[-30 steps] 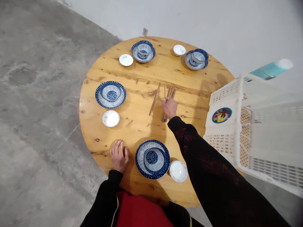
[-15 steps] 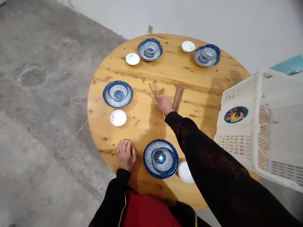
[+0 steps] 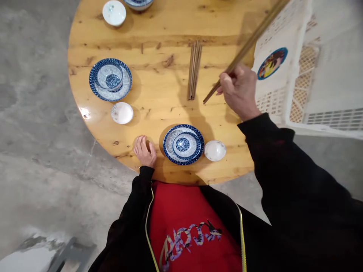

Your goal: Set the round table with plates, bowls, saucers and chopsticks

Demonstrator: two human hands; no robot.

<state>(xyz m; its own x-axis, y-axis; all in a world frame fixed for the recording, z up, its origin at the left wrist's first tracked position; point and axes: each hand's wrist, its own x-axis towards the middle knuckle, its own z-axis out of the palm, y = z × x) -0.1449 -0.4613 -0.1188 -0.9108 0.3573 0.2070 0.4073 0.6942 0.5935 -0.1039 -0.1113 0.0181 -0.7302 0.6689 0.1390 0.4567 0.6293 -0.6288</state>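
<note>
My right hand (image 3: 241, 88) is closed round a pair of wooden chopsticks (image 3: 249, 44), raised at a slant above the table. To its left, several more chopsticks (image 3: 194, 71) lie bundled side by side on the wood. Resting near the table's front edge, my left hand (image 3: 145, 151) holds nothing, its fingers loosely bent and a little apart. Just right of it stands a blue-patterned plate (image 3: 169, 139) with a matching bowl (image 3: 194, 145) on it. A small white dish (image 3: 214, 150) sits beside that plate.
The round wooden table (image 3: 159, 102) carries another blue plate (image 3: 95, 77) with a bowl (image 3: 112, 75) at left, near a white dish (image 3: 121, 113). Farther back are another white dish (image 3: 114, 13) and a partly cropped blue-patterned piece (image 3: 138, 3). A white plastic basket (image 3: 262, 94) stands at right.
My right hand has lifted chopsticks off the table and moved right, toward the basket. My left hand stays on the table. The view has tipped down toward my body.
</note>
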